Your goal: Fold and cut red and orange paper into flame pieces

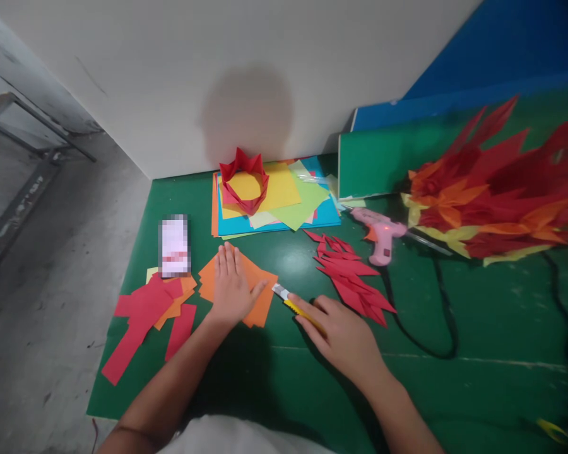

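Note:
My left hand [231, 284] lies flat, fingers stretched out, on a small stack of orange paper [265, 287] whose sheets are slightly fanned. In my right hand [343, 331] is a yellow utility knife [305, 313], its blade pointing at the right corner of the orange stack. Whether the tip touches the paper I cannot tell. Several folded red paper pieces [355, 280] lie beyond my right hand. Left of my left hand are red paper pieces [151, 306] over orange ones [188, 293].
A red folded-paper ring [264, 186] rests on coloured sheets [284, 186] by the wall. A pink glue gun [383, 236] lies to the right, with its black cord [447, 302] on the green table [454, 394]. A red and orange paper arrangement [497, 189] stands farther right. A blurred rectangular item [175, 236] lies left.

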Demonstrator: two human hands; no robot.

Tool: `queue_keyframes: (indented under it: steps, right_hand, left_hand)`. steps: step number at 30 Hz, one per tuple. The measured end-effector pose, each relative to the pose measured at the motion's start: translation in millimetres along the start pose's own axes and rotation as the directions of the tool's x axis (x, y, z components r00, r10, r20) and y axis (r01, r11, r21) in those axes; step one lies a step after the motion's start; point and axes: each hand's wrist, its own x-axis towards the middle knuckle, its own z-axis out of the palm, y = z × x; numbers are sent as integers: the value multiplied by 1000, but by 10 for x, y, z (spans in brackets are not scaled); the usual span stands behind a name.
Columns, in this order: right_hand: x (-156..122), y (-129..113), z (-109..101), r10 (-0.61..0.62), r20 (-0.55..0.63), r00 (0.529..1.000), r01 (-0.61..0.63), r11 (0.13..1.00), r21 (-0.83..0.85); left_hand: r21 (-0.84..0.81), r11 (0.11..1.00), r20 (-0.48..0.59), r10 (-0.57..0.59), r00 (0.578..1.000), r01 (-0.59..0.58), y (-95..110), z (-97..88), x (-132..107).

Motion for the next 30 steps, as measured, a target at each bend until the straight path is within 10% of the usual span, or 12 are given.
queue_keyframes:
  steps: [30]
  right_hand:
    - [-23, 96, -100, -34, -29, 999, 34, 999, -19]
  left_hand:
    - [-8, 1000, 46, -16, 999, 16, 17, -15, 18]
